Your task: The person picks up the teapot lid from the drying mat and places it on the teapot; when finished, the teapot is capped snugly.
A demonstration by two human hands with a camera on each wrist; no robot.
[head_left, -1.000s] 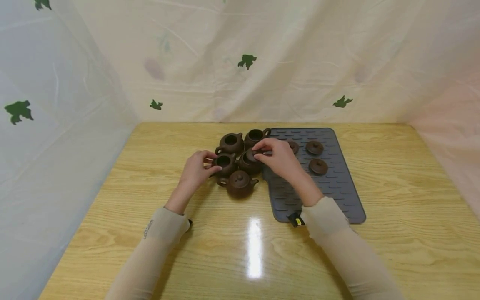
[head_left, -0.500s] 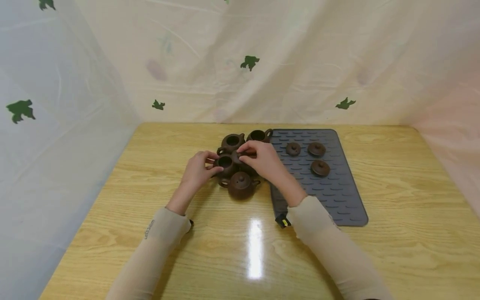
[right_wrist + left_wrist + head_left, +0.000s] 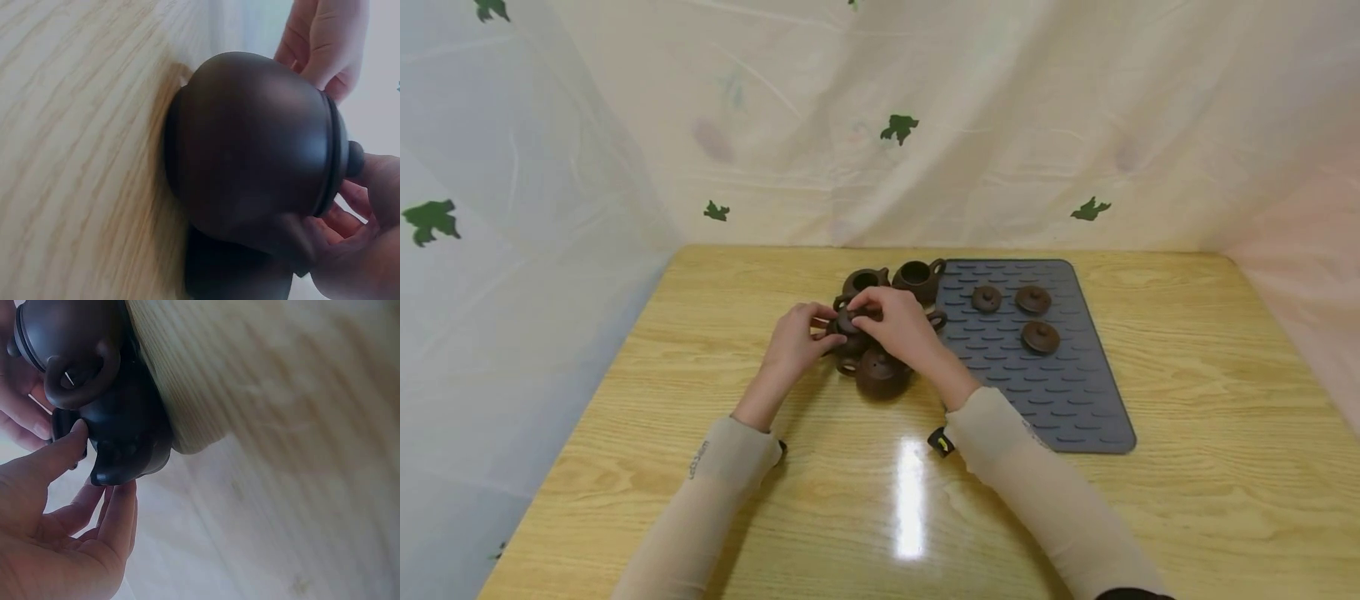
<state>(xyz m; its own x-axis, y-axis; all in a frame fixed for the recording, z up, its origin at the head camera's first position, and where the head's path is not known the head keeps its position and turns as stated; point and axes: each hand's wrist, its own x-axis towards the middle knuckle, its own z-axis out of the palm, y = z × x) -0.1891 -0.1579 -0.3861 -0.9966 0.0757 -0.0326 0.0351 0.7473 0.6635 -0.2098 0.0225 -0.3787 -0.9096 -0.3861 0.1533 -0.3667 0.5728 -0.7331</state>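
Note:
My left hand [image 3: 797, 337] grips a small dark brown teapot [image 3: 128, 419], thumb and fingers on either side of its spout in the left wrist view. My right hand [image 3: 895, 321] pinches a teapot lid [image 3: 848, 322] by its knob, over the mouth of that teapot. Just in front stands a lidded teapot [image 3: 882, 375], which fills much of the right wrist view. Behind are two teapots without lids, one back left [image 3: 859, 279] and one back right [image 3: 916, 273]. Another teapot is mostly hidden behind my right hand, its handle [image 3: 937, 319] showing.
A grey ribbed mat [image 3: 1075, 400] lies right of the teapots. On it rest three lids: a small one [image 3: 987, 298], one at the back right [image 3: 1033, 298] and one before it [image 3: 1041, 337]. The wooden table [image 3: 820, 517] ends at a pale curtain [image 3: 775, 150].
My right hand has moved left with the lid, from above the middle teapot to the teapot in my left hand. The left hand has kept its grip in place.

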